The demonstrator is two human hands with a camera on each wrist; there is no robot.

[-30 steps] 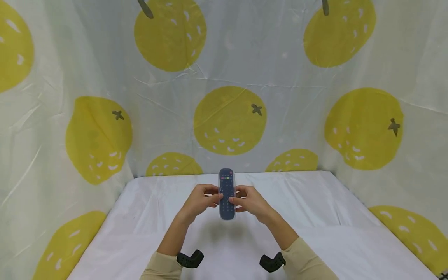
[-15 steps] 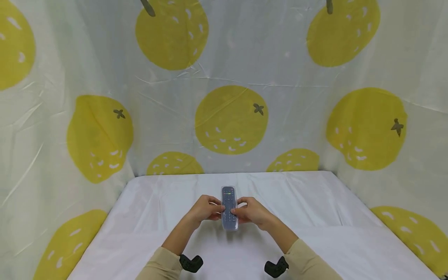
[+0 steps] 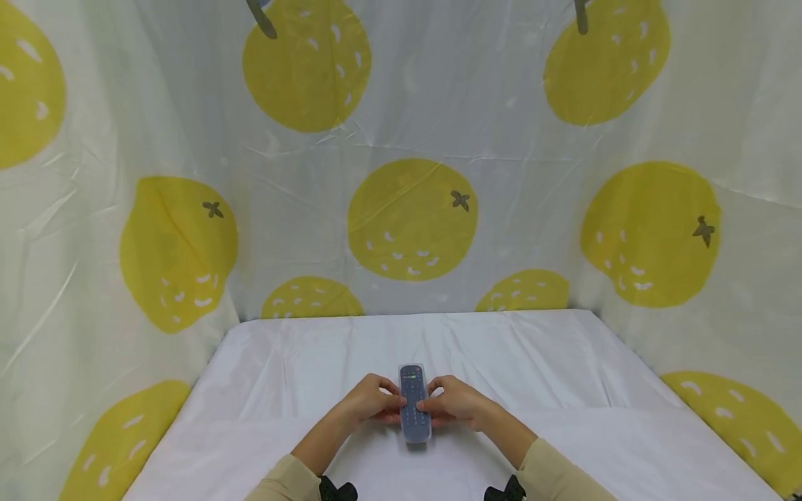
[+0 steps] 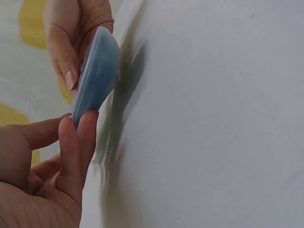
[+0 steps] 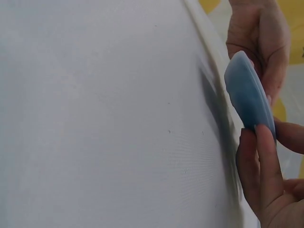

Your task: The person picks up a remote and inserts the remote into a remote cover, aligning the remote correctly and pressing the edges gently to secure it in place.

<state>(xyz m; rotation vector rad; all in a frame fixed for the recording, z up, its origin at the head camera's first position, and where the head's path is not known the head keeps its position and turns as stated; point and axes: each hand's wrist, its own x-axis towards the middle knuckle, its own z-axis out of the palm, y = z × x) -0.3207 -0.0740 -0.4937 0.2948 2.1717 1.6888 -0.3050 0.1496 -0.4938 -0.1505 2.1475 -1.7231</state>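
Observation:
A dark blue-grey remote control (image 3: 413, 390) in a clear cover stands between both hands, its buttons facing the head camera. My left hand (image 3: 371, 400) pinches its left edge, thumb on the front and fingers behind. On the opposite edge my right hand (image 3: 460, 403) grips it the same way. In the left wrist view the remote's side and bluish back (image 4: 102, 66) show above the white cloth, apart from it, with a shadow beneath. The right wrist view shows the same remote (image 5: 247, 90) tilted, fingertips on its back and the thumb at its front.
A white cloth (image 3: 301, 362) covers the table under the hands. Behind and at both sides hangs a pale curtain (image 3: 514, 209) printed with yellow fruit. A black wrist mount (image 3: 338, 490) sits at the left sleeve and another mount (image 3: 505, 490) at the right.
Both hands have lowered the remote control toward the near side of the table, moving down in the head view. The two-handed hold stays the same.

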